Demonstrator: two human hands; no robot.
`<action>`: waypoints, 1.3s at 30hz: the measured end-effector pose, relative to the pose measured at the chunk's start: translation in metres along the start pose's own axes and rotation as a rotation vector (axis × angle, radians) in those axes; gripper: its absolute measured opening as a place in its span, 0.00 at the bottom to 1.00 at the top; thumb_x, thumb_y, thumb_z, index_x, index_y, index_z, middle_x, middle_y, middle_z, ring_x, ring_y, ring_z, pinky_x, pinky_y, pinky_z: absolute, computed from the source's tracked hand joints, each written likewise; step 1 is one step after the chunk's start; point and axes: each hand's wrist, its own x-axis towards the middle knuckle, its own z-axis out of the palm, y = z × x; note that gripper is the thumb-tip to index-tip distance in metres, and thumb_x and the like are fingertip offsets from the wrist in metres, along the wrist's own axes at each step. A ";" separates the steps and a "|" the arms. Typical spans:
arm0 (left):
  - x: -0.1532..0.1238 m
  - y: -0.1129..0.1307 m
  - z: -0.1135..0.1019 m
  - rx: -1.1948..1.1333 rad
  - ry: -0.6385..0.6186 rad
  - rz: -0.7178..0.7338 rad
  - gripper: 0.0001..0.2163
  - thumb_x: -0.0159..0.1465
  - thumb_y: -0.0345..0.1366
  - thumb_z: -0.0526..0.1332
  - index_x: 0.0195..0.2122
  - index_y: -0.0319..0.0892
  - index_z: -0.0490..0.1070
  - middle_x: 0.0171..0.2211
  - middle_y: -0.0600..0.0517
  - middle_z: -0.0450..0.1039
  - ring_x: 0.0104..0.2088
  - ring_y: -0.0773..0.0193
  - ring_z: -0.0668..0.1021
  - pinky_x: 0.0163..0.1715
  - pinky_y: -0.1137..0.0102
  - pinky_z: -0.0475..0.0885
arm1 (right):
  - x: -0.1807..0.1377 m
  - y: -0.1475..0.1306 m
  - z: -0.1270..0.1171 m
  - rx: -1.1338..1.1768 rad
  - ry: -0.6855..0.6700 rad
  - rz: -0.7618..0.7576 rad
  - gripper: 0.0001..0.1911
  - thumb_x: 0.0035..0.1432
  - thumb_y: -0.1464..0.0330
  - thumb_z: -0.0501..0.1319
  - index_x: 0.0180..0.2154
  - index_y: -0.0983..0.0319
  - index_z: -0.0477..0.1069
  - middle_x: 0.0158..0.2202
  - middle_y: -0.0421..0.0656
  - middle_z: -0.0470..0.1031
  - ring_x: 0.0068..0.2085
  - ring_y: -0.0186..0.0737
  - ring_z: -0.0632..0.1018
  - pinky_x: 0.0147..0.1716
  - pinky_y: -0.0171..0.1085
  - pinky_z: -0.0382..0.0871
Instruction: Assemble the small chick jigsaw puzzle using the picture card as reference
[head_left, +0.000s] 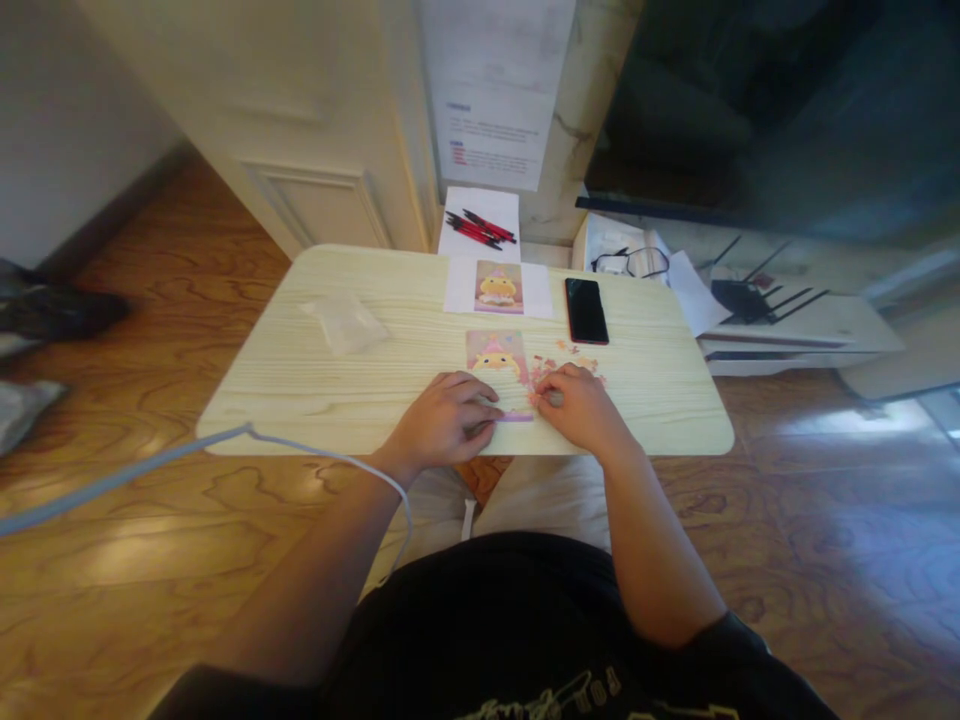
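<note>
A partly assembled jigsaw puzzle (pixel 495 345) lies near the front of the table, showing a yellow cartoon figure in a pink hat. Its upper part and a purple bottom strip are joined up, with a pale gap between them. My left hand (pixel 448 418) rests along the puzzle's lower left edge, fingers apart and fingertips touching it. At the right edge, my right hand (pixel 577 405) pinches a small pinkish puzzle piece, mostly covered by the fingers. Loose puzzle pieces (pixel 589 362) are heaped just beyond that hand. Behind the puzzle, a reference picture (pixel 499 285) shows the same figure.
A black phone (pixel 586 311) lies at the back right of the table (pixel 270 380), and a clear plastic bag (pixel 349 323) at the left. Red and black pens (pixel 480 230) lie on white paper behind. A grey cable (pixel 315 450) crosses my left forearm. A router (pixel 742 300) stands right.
</note>
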 end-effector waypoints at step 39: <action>0.013 0.006 0.003 0.130 0.095 -0.375 0.25 0.70 0.45 0.58 0.67 0.46 0.68 0.68 0.46 0.69 0.65 0.44 0.69 0.64 0.46 0.63 | 0.001 -0.027 0.022 -0.006 -0.056 -0.139 0.19 0.68 0.71 0.60 0.56 0.51 0.80 0.46 0.48 0.72 0.51 0.51 0.72 0.54 0.51 0.68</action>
